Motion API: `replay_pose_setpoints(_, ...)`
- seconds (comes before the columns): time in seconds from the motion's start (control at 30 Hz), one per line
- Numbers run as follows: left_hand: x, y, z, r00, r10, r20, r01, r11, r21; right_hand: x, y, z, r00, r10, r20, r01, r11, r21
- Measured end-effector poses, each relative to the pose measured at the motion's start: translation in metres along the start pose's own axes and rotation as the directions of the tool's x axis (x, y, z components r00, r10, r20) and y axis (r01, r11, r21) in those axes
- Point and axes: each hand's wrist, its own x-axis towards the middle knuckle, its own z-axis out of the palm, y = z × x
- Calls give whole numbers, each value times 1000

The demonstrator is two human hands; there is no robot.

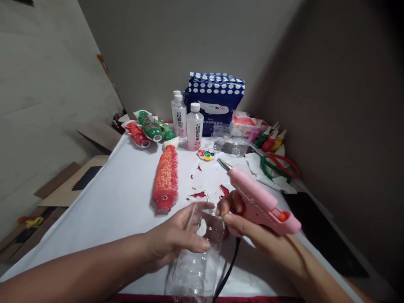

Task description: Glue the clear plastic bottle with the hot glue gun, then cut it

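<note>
My left hand [176, 237] is wrapped round a clear plastic bottle [197, 261] near the front edge of the white table [120, 198]. My right hand [244, 221] grips a pink glue gun [259, 198] by its handle, its metal nozzle pointing up and to the left, away from the bottle. A black cord [229, 265] hangs from the gun past the bottle. Beyond my hands a red fish made from a bottle [166, 179] lies on the table, with red paper scraps [198, 194] beside it.
At the back stand white drink bottles [195, 126], a blue dotted pack [216, 99], two more bottle fish in red and green [147, 128], a small paint palette [206, 155], clear cups [235, 145], paint tubes [271, 139] and scissors [279, 164]. Walls close in behind and right.
</note>
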Motion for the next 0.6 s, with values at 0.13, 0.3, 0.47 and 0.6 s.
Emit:
replay_pose_setpoints(0.13, 3, 0, -5, 999, -47, -16, 46, 996, -70, -2, 3, 4, 1000, -11, -4, 12, 1000, 21)
replay_pose_setpoints(0.3, 2, 0, -7, 991, -112, -78, 99, 984, -148, -5, -1, 2, 994, -32, -101, 35, 999, 32)
replay_pose_setpoints(0.47, 2, -2, -4, 996, -55, -73, 37, 974, -224, -6, -10, 8, 999, 52, 1, -52, 998, 17)
replay_pose_setpoints(0.6, 4, -6, -5, 999, -11, -43, 0, 972, -233, -4, -9, 13, 996, 77, 42, -77, 997, 9)
